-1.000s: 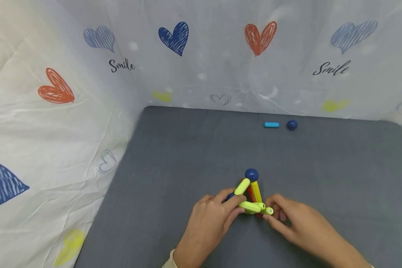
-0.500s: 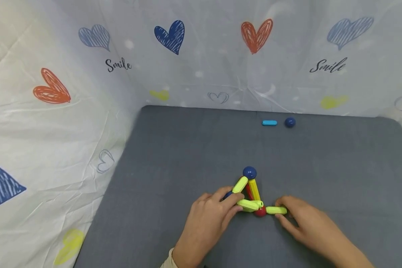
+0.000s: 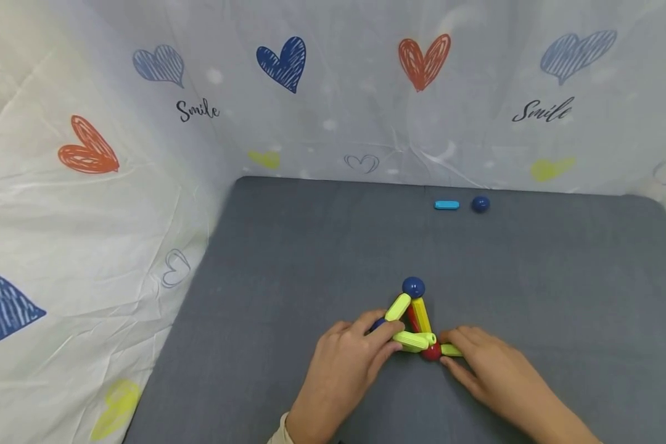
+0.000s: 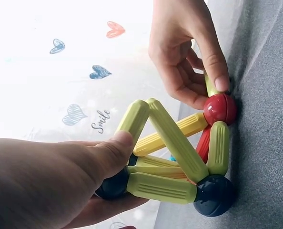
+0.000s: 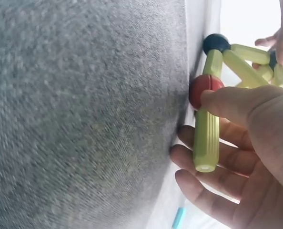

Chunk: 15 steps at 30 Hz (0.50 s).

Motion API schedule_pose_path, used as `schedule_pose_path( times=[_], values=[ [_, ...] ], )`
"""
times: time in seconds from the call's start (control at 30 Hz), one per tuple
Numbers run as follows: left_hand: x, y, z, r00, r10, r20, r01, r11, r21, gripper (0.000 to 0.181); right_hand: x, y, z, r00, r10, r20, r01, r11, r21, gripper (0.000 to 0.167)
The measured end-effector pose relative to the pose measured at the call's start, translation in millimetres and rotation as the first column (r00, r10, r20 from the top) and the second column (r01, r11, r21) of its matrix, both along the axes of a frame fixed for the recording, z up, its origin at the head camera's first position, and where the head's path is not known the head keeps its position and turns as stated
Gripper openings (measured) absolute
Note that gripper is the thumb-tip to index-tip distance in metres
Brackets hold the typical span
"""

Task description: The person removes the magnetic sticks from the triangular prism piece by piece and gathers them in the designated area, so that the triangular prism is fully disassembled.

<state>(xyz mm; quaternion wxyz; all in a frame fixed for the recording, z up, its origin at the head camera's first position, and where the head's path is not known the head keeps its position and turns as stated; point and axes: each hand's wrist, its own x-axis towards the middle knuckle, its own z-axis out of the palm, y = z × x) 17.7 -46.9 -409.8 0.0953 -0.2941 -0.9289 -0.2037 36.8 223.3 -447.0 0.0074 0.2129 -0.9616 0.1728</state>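
Observation:
A frame of magnetic rods and balls stands on the grey mat. My left hand (image 3: 344, 370) grips its near left corner, with the thumb on a light green rod (image 4: 133, 120) beside a dark blue ball (image 4: 114, 185). A red ball (image 3: 431, 352) sits at the frame's right corner, touching the mat. From it another light green rod (image 5: 207, 145) sticks out to the right. My right hand (image 3: 499, 376) pinches this rod where it meets the red ball, its fingers curled behind. A yellow rod (image 3: 422, 316) leads up to a blue ball (image 3: 413, 287) at the far corner.
Near the back edge of the grey mat (image 3: 288, 246) lie a short light blue rod (image 3: 446, 205) and a loose blue ball (image 3: 480, 204). A white cloth (image 3: 333, 92) printed with hearts hangs behind and along the left side.
The light green rod turned from beside the frame to lie in line with the red ball, joining it. My right hand then slid left along it to the ball. My left hand kept its grip.

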Motion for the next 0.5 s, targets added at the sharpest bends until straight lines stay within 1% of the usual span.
schedule_pose_path(
  times=[0.17,0.33,0.5],
  values=[
    [-0.4,-0.4,-0.7,1.000,-0.002,-0.005,0.002,1.000,0.012,0.027,0.2,-1.9,-1.6,0.999,-0.021,-0.028,0.021,1.000,0.008,0.029],
    [-1.1,-1.0,-1.8,1.000,0.000,-0.008,0.000,1.000,0.018,0.028,0.8,-3.7,-4.1,0.998,-0.024,-0.063,0.024,1.000,-0.008,0.029],
    [-1.2,-1.5,-0.9,1.000,-0.010,0.001,0.010,1.000,0.017,0.028,3.8,-5.7,-5.6,0.997,-0.043,-0.060,0.044,0.999,0.009,0.027]
  ],
)
